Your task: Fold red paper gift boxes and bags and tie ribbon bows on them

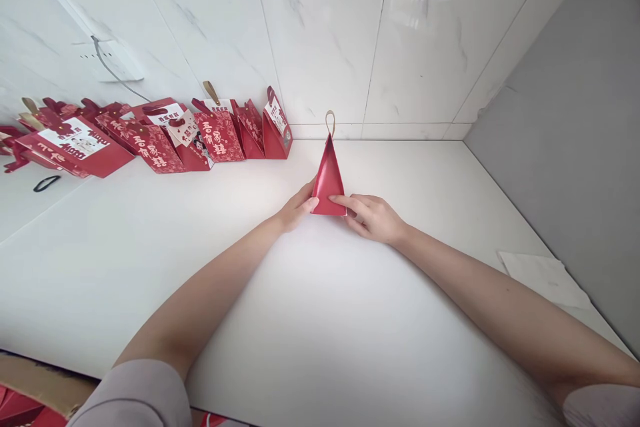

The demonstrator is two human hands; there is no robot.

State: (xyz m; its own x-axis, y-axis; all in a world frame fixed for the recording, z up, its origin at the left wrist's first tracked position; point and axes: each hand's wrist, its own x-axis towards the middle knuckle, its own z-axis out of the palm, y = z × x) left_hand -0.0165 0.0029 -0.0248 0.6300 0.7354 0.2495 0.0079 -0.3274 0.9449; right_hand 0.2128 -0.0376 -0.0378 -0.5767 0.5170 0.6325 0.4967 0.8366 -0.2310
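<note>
A red triangular gift box [329,177] stands upright on the white table, its pointed top carrying a gold loop handle. One triangular side faces me. My left hand [296,208] grips the box at its lower left, the thumb on the front corner and the other fingers mostly hidden behind it. At the lower right, my right hand [374,217] has its index finger laid against the red front panel, while its other fingers curl by the bottom right corner. The rear of the box is out of sight.
Several finished-looking red gift boxes [220,137] line the tiled wall at the left. A black loop [47,183] lies beside them. White paper [545,278] is at the right edge. A cardboard carton [47,380] with red pieces sits below the table's left front edge.
</note>
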